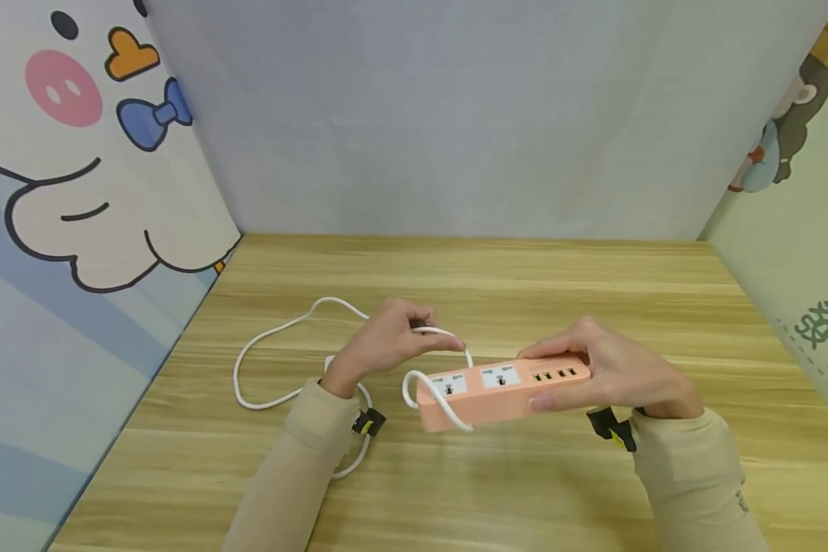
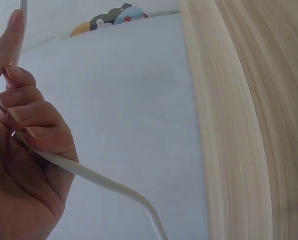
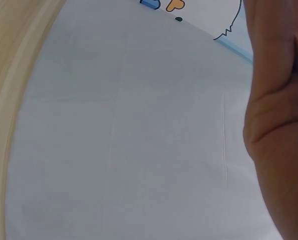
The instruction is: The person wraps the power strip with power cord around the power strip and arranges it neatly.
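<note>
My right hand (image 1: 617, 372) grips the right end of a peach-coloured power strip (image 1: 504, 400), thumb on its near side and fingers over the far side. Two white socket faces and several USB ports show on its top. A white cord (image 1: 436, 395) loops around the strip's left end. My left hand (image 1: 395, 331) holds the cord just above and left of the strip. In the left wrist view the fingers (image 2: 44, 120) curl round the cord (image 2: 106, 182). Only part of the right hand (image 3: 281, 110) shows in the right wrist view, and the strip is out of that view.
The rest of the cord (image 1: 241, 356) lies in a wide loop on the wooden table (image 1: 524, 284), passing under the left forearm. A plain pale wall (image 1: 469, 115) stands behind, with a cartoon-printed panel (image 1: 110, 153) on the left and another (image 1: 800, 230) on the right.
</note>
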### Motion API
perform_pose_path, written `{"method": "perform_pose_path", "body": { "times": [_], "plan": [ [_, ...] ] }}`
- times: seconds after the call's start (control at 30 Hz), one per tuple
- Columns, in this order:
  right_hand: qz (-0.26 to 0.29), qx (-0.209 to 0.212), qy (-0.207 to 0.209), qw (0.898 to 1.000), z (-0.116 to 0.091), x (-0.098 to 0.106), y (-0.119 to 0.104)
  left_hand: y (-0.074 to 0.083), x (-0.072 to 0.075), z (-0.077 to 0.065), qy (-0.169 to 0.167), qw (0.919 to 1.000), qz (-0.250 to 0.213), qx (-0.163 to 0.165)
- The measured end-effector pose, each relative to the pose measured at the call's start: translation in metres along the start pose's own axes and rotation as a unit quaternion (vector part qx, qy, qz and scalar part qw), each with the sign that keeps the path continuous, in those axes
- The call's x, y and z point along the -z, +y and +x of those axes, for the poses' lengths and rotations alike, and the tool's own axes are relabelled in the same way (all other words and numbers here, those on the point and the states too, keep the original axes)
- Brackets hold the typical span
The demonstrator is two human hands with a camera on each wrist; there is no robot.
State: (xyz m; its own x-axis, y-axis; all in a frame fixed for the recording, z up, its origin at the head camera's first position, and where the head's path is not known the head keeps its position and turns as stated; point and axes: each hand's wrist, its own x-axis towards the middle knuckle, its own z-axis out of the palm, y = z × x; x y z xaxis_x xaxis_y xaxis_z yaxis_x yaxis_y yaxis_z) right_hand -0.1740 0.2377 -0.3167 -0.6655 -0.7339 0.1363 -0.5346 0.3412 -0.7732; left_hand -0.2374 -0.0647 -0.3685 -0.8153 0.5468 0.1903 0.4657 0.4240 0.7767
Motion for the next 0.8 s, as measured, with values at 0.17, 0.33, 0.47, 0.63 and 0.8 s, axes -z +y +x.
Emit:
{"method": "perform_pose_path", "body": {
  "times": [0.17, 0.33, 0.47, 0.63, 0.8],
  "plan": [
    [0.001, -0.009, -0.017, 1.0, 0.0011, -0.0004, 0.0005, 0.0013, -0.0013, 0.0002, 0.03, 0.9992, 0.027, -0.004],
    [-0.002, -0.016, -0.029, 0.999, 0.0013, -0.0009, 0.0005, 0.0021, -0.0027, 0.001, 0.054, 0.9968, 0.057, -0.017],
    [-0.012, -0.015, -0.031, 0.999, 0.0014, -0.0013, -0.0001, 0.0028, -0.0037, 0.0016, 0.074, 0.9924, 0.096, -0.025],
    [-0.036, -0.03, -0.029, 0.998, 0.0037, -0.0025, -0.001, 0.0049, -0.0035, 0.0008, 0.083, 0.9898, 0.112, -0.032],
    [-0.057, -0.043, -0.029, 0.997, 0.0068, -0.0046, -0.002, 0.0101, -0.0022, -0.0016, 0.083, 0.9899, 0.11, -0.033]
  ]
}}
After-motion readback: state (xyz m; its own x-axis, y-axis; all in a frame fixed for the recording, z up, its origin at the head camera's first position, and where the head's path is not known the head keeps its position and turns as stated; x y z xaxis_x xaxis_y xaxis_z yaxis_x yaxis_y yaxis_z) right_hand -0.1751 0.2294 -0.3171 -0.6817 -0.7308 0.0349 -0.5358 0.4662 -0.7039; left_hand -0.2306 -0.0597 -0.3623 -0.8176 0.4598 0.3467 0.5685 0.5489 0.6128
